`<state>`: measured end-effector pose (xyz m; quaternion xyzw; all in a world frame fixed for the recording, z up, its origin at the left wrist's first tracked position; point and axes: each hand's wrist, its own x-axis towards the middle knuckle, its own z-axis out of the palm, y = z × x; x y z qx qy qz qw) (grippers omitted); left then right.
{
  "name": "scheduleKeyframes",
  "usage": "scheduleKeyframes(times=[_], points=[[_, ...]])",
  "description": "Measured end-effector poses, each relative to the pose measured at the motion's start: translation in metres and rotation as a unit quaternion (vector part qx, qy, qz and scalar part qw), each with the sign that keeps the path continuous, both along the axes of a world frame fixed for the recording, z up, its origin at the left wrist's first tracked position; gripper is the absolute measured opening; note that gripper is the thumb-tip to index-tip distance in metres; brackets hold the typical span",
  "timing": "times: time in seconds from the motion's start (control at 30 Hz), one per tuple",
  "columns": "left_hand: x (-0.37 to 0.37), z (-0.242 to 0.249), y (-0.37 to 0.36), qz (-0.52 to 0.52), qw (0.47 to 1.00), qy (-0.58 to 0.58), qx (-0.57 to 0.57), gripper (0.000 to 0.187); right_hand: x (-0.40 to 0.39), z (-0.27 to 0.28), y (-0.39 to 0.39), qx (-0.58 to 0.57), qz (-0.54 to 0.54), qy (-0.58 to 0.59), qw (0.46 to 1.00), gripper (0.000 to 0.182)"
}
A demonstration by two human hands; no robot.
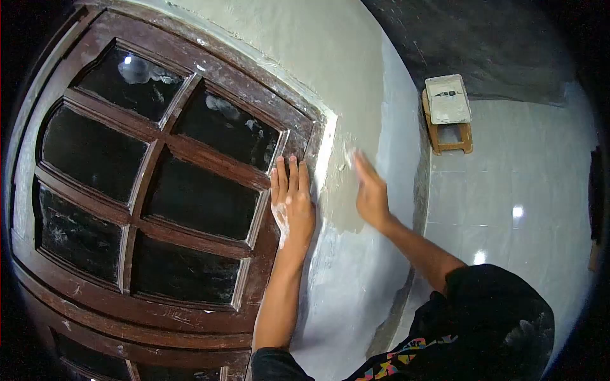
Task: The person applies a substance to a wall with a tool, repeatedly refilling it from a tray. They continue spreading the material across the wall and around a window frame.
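Hands (330, 197) flat on wet, patchy plaster (356, 114)

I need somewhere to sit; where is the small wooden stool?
In the head view, the stool stands upper right on the tiled floor, against the plastered wall.

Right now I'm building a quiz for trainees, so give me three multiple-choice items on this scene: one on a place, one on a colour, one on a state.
1. Where does the left hand rest? A on the window frame; B on the floor; C on the stool
2. What colour is the frame? A white; B dark brown; C green
3. How is the right hand held? A fist; B open against the wall; C gripping a brush

A: its palm lies flat on the frame's edge.
B: the wood is dark brown.
B: its fingers are stretched on the wet plaster.
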<state>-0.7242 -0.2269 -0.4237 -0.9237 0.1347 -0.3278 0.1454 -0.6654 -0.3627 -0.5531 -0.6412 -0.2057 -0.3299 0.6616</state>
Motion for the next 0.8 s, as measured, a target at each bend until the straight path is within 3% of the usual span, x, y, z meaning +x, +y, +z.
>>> scheduleKeyframes(times=[0.07,0.13,0.23,0.3,0.33,0.4,0.57,0.63,0.77,0.8], points=[[0.000,0.001,-0.001,-0.004,1.000,-0.003,0.002,0.056,0.017,0.001,0.008,0.002,-0.030,0.028,0.999,0.062],[-0.001,0.002,-0.003,0.004,1.000,0.004,0.008,0.054,0.019,-0.001,0.021,0.011,0.019,0.035,0.999,0.060],[0.001,0.000,-0.001,-0.003,1.000,-0.006,0.002,0.053,-0.036,-0.013,0.028,-0.041,0.017,0.016,0.999,0.060],[0.000,0.001,-0.002,-0.004,1.000,-0.005,0.001,0.052,-0.079,-0.031,0.023,-0.045,0.121,0.048,0.991,0.063],[0.000,0.002,-0.003,-0.007,1.000,-0.004,0.002,0.051,-0.096,-0.038,0.017,-0.044,0.122,0.049,0.990,0.063],[-0.001,0.001,-0.003,-0.007,1.000,-0.002,0.003,0.051,-0.118,-0.043,0.005,-0.076,0.189,-0.002,0.979,0.063],[-0.002,0.003,-0.005,-0.010,1.000,-0.005,0.002,0.053,-0.059,-0.011,0.005,-0.036,0.093,-0.019,0.995,0.059],[0.000,0.002,-0.004,0.000,1.000,0.003,0.010,0.056,-0.030,0.002,0.017,0.034,0.036,0.010,0.999,0.058],[0.001,0.003,-0.003,-0.016,1.000,0.000,-0.008,0.059,-0.061,-0.005,0.036,-0.033,-0.001,0.012,0.999,0.059],[0.001,0.002,-0.003,-0.032,0.999,-0.005,-0.030,0.062,-0.081,-0.011,0.035,-0.044,0.037,0.014,0.998,0.057]])
